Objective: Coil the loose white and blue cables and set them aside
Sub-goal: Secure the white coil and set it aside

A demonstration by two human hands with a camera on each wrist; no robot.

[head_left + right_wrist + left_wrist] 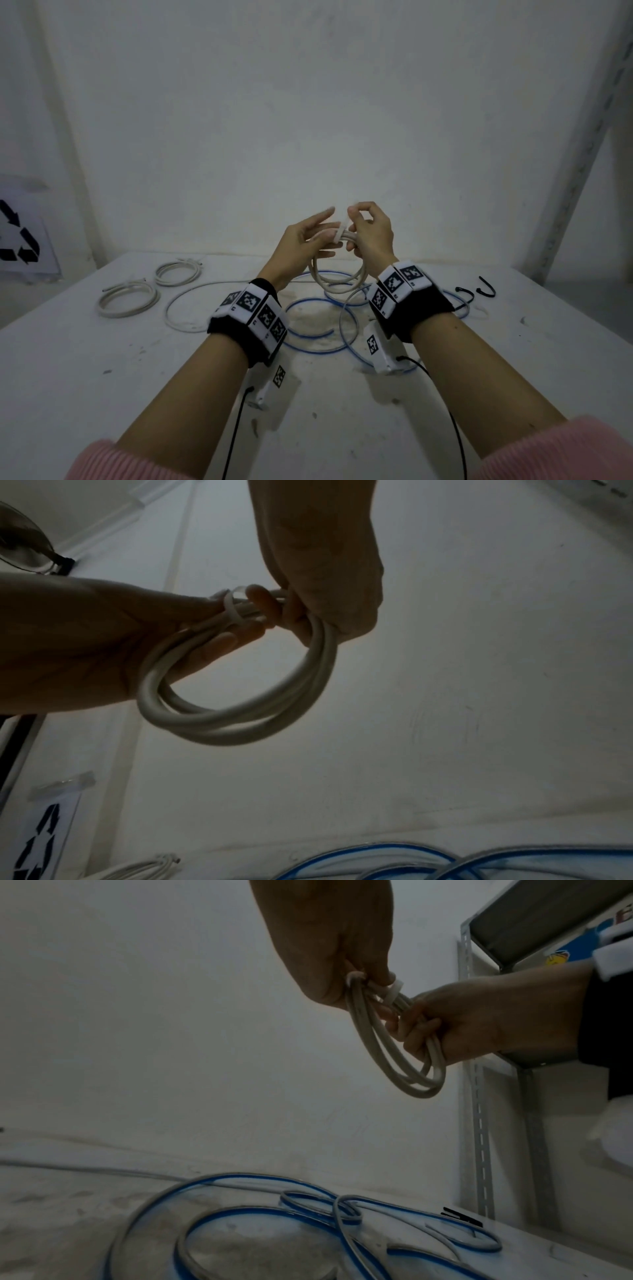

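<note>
- My hands are together above the worktop (85, 359): my right hand (371, 236) grips the white coil (337, 275), while my left hand (301, 245) steadies it with fingers extended.
- A white tie (230, 610) circles the bundle; I judge I'm fastening it, and next should tighten it and set the coil by the finished coils (150, 287).
- The blue cable (320, 325) lies loose below.
- Only the wrist views show the tie's loop clearly.
</note>
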